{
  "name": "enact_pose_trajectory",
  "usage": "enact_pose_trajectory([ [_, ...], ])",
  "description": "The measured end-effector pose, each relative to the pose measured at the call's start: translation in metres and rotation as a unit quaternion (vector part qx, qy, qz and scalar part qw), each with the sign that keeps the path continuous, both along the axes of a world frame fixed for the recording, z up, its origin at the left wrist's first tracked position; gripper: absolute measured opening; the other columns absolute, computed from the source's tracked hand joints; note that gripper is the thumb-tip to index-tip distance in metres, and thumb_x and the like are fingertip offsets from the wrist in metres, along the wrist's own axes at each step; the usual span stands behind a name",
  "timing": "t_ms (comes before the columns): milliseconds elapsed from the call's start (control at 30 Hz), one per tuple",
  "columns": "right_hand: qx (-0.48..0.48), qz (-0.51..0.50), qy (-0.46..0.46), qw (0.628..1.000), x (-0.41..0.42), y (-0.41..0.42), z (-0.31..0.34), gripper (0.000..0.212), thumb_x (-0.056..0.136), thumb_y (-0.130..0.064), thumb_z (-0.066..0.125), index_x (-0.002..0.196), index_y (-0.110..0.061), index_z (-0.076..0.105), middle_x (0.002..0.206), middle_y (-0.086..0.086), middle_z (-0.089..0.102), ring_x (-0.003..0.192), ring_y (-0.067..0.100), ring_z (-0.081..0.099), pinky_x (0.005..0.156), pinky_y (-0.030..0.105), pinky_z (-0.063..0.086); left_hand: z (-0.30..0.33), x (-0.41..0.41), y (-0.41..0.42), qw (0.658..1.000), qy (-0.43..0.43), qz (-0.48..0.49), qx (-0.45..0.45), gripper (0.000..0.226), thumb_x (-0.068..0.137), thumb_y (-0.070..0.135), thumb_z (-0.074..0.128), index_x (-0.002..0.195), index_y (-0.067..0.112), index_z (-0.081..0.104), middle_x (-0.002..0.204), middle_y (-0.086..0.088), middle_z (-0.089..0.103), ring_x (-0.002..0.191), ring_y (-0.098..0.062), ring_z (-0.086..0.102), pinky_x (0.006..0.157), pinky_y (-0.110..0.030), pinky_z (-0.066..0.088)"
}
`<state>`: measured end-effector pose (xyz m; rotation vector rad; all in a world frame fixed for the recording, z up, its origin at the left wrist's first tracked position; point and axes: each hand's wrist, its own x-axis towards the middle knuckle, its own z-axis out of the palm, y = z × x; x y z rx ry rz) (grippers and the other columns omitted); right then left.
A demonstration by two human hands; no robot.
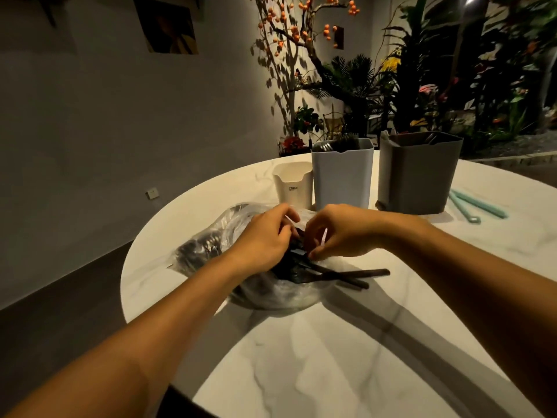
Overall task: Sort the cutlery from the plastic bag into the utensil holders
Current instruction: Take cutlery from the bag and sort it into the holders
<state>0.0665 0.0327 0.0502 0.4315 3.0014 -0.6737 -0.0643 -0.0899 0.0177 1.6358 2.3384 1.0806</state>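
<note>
Plainly the step in hand is getting cutlery out of the bag. At the left of the white table, the clear plastic bag lies crumpled with dark cutlery heaped inside. The left hand rests over the bag's mouth, fingers curled into the plastic or the pieces under it; which of the two I cannot tell. Just beside it the right hand pinches down at the dark pile, fingertips close together, seemingly on a piece. Two dark handles stick out of the bag toward the right. Farther off stand the holders in a row: a small cream holder, a pale blue holder with dark utensils in it, and a grey holder. At the far right lie mint-green utensils. Next, I judge, one piece must be drawn free of the tangle without dragging the bag, then carried to the matching holder.
</note>
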Motion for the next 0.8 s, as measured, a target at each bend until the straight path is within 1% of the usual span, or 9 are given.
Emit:
enact_pose_trajectory([
  [67,-0.008,0.008,-0.007,1.000,0.004,-0.004,-0.009,0.029,0.078,-0.034,0.081,0.100,-0.035,0.062,0.095,-0.016,0.063,0.087,0.013,0.063,0.074,0.018,0.052,-0.011,-0.002,-0.002,1.000,0.000,0.007,0.015,0.025,0.100,0.006,0.043,0.110,0.022,0.060,0.094,0.005,0.069,0.094,-0.013,0.065,0.093,-0.037,0.054],
  [133,-0.016,0.013,-0.004,1.000,0.008,-0.006,-0.014,0.046,0.073,-0.033,0.085,0.105,-0.037,0.053,0.090,-0.023,0.055,0.081,0.008,0.059,0.067,0.013,0.048,-0.016,-0.001,0.000,0.999,-0.004,0.014,0.036,0.029,0.099,0.003,0.042,0.109,0.023,0.060,0.094,0.006,0.068,0.095,-0.012,0.064,0.093,-0.036,0.054],
  [233,-0.012,0.012,0.019,1.000,0.008,-0.003,-0.018,0.056,0.072,-0.028,0.086,0.116,-0.034,0.051,0.091,-0.023,0.053,0.081,0.008,0.059,0.071,0.015,0.049,-0.017,0.001,0.008,0.999,-0.013,0.016,0.046,0.032,0.098,0.000,0.040,0.109,0.022,0.060,0.093,0.004,0.068,0.094,-0.011,0.064,0.091,-0.032,0.054],
  [367,-0.023,-0.010,0.061,0.998,0.008,0.006,-0.024,0.048,0.077,-0.023,0.082,0.119,-0.027,0.058,0.103,-0.013,0.062,0.094,0.012,0.064,0.082,0.024,0.054,-0.010,-0.007,0.020,0.997,-0.041,0.033,0.059,0.031,0.098,0.002,0.038,0.108,0.020,0.061,0.089,0.004,0.069,0.089,-0.014,0.065,0.085,-0.032,0.054],
  [433,-0.041,-0.016,0.097,0.994,0.008,0.011,-0.031,0.039,0.082,-0.021,0.078,0.118,-0.024,0.061,0.106,-0.007,0.066,0.094,0.012,0.065,0.083,0.025,0.057,-0.010,-0.011,0.024,0.993,-0.074,0.051,0.080,0.029,0.097,0.001,0.037,0.107,0.016,0.061,0.084,0.003,0.070,0.080,-0.015,0.066,0.079,-0.032,0.054],
  [500,-0.048,-0.023,0.130,0.990,0.007,0.014,-0.038,0.033,0.087,-0.024,0.073,0.118,-0.025,0.061,0.107,-0.005,0.067,0.091,0.010,0.065,0.080,0.022,0.057,-0.015,-0.014,0.025,0.984,-0.126,0.067,0.105,0.028,0.097,0.001,0.037,0.105,0.013,0.061,0.081,0.000,0.071,0.076,-0.017,0.066,0.079,-0.037,0.057],
  [600,0.026,-0.012,0.152,0.988,0.004,0.010,-0.048,0.038,0.088,-0.033,0.069,0.124,-0.030,0.058,0.112,-0.008,0.064,0.090,0.006,0.061,0.075,0.016,0.053,-0.023,-0.017,0.025,0.971,-0.179,0.076,0.141,0.026,0.099,0.003,0.038,0.102,0.015,0.061,0.079,-0.003,0.073,0.080,-0.025,0.070,0.085,-0.045,0.058],
  [733,0.146,0.015,0.185,0.972,0.001,0.000,-0.052,0.046,0.090,-0.039,0.063,0.135,-0.033,0.053,0.123,-0.004,0.064,0.104,0.017,0.062,0.087,0.029,0.056,-0.028,-0.016,0.024,0.969,-0.178,0.061,0.161,0.025,0.101,0.010,0.038,0.098,0.019,0.061,0.081,-0.006,0.073,0.084,-0.025,0.070,0.088,-0.049,0.057],
  [800,0.190,0.013,0.198,0.962,0.001,-0.002,-0.052,0.045,0.091,-0.039,0.063,0.135,-0.034,0.053,0.124,-0.004,0.063,0.105,0.018,0.063,0.088,0.029,0.055,-0.029,-0.015,0.023,0.963,-0.185,0.061,0.188,0.021,0.097,0.020,0.041,0.095,0.019,0.062,0.083,-0.004,0.073,0.088,-0.024,0.070,0.090,-0.048,0.056],
])
